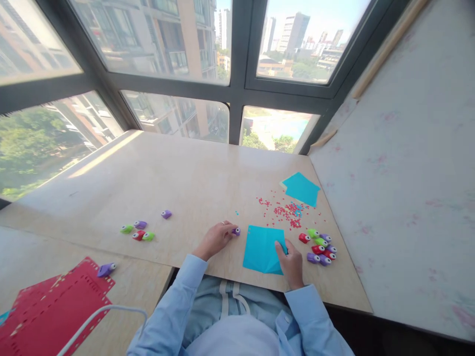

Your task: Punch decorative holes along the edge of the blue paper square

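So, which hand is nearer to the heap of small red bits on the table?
Right. The right hand rests on the blue paper sheet, just below the red bits. The left hand touches a purple punch, farther off to their left.

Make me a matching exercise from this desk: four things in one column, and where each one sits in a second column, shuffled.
Things:
1. purple punch
2. blue paper sheet
3. red punched paper
4. red confetti

Places:
A. scattered on the table between the two blue sheets
B. at the fingertips of the left hand
C. near left corner, with another purple punch lying on it
D. under the fingers of the right hand

Pairs: 1-B, 2-D, 3-C, 4-A
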`<state>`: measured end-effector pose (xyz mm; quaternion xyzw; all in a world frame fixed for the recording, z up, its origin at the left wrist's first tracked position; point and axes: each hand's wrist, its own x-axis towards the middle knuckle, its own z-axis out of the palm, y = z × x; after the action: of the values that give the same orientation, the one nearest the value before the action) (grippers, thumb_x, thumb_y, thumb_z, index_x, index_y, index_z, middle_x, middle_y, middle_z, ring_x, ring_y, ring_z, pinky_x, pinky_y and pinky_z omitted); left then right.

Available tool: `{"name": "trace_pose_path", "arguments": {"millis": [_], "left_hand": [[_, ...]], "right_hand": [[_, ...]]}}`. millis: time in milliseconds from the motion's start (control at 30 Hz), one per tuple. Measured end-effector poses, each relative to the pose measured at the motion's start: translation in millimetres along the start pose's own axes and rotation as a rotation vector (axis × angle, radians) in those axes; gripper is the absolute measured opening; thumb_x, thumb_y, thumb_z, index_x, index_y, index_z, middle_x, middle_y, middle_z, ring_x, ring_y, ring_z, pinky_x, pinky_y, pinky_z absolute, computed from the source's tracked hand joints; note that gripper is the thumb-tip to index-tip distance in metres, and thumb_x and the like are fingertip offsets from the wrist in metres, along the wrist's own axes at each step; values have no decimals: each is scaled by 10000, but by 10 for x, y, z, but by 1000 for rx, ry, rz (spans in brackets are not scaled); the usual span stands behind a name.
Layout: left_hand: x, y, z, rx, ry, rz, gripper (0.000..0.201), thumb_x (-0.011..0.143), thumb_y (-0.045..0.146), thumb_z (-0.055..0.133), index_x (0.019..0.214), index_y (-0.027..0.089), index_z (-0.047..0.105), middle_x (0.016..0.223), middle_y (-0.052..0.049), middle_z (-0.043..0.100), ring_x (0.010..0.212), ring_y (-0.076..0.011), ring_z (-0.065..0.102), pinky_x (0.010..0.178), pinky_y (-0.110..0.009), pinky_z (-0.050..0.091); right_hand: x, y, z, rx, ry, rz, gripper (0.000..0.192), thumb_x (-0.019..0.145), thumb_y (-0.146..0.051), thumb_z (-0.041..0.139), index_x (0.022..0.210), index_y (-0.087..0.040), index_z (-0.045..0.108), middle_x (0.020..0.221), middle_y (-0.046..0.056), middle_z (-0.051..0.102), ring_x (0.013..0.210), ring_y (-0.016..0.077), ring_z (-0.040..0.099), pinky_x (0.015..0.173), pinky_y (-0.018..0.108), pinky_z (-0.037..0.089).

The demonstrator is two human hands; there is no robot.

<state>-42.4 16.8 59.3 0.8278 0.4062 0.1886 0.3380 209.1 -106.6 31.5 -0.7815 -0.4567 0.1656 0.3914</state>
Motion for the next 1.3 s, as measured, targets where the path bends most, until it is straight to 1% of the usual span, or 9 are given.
{"name": "trace_pose_path", "arguments": {"millis": [67, 200, 333, 533, 733, 933, 1100, 1167, 1300], "left_hand": [[12, 1, 64, -19, 28, 19, 284, 852, 123, 539, 1058, 252, 687, 1040, -23, 679, 927, -165, 625, 824, -269, 471], [17, -6, 212, -88, 122, 42, 247, 884, 178, 538, 1064, 255, 688, 1077, -28, 692, 991, -182, 634, 870, -303, 481], [14, -44, 294, -120, 190, 39, 266, 877, 173, 531, 1077, 255, 686, 1109, -32, 688, 1011, -192, 634, 899, -330, 490], [5, -75, 287, -140, 206, 14, 237, 869, 166, 551, 1056, 246, 672, 1088, -25, 688, 961, -172, 630, 860, -301, 485], [12, -112, 291, -163, 217, 9, 232, 869, 160, 545, 1047, 247, 664, 1074, -11, 686, 932, -161, 626, 836, -285, 476], [4, -95, 274, -178, 221, 13, 227, 886, 184, 522, 1062, 239, 655, 1090, -26, 681, 966, -173, 620, 838, -291, 475], [6, -89, 269, -186, 227, 22, 236, 883, 175, 512, 1056, 246, 656, 1084, -16, 684, 978, -169, 621, 865, -293, 471], [7, -97, 275, -182, 225, 13, 242, 879, 171, 510, 1058, 243, 656, 1088, -19, 684, 978, -169, 623, 872, -295, 475], [7, -114, 284, -182, 219, 8, 239, 875, 179, 512, 1053, 234, 662, 1089, -28, 683, 983, -172, 624, 873, -297, 487]], "right_hand": [[19, -6, -10, 14, -26, 16, 508, 817, -644, 460, 704, -162, 574, 597, 12, 520, 581, 157, 457, 585, 272, 340], [85, -85, -42, 115, -127, 57, 508, 803, -646, 490, 739, -153, 597, 618, 4, 507, 609, 160, 456, 591, 267, 361], [149, -195, -47, 217, -149, 94, 508, 775, -644, 527, 773, -143, 609, 647, 9, 502, 634, 164, 439, 605, 269, 368], [197, -247, 6, 284, -145, 116, 496, 740, -645, 580, 655, -159, 529, 575, -24, 367, 580, 131, 331, 544, 250, 289], [210, -230, 78, 349, -162, 137, 477, 769, -598, 598, 793, -122, 631, 632, -1, 479, 604, 139, 381, 553, 246, 325], [217, -231, 77, 342, -147, 127, 455, 781, -582, 596, 758, -128, 611, 595, -18, 410, 581, 125, 340, 526, 239, 296], [213, -217, 37, 361, -116, 118, 434, 776, -560, 618, 665, -153, 519, 577, -32, 333, 573, 112, 297, 497, 228, 262], [209, -213, 31, 377, -123, 117, 430, 779, -561, 619, 683, -150, 534, 576, -32, 331, 572, 112, 295, 491, 225, 262], [204, -210, 42, 399, -142, 145, 448, 778, -577, 621, 772, -129, 607, 589, -21, 391, 579, 119, 320, 502, 228, 292]]}}
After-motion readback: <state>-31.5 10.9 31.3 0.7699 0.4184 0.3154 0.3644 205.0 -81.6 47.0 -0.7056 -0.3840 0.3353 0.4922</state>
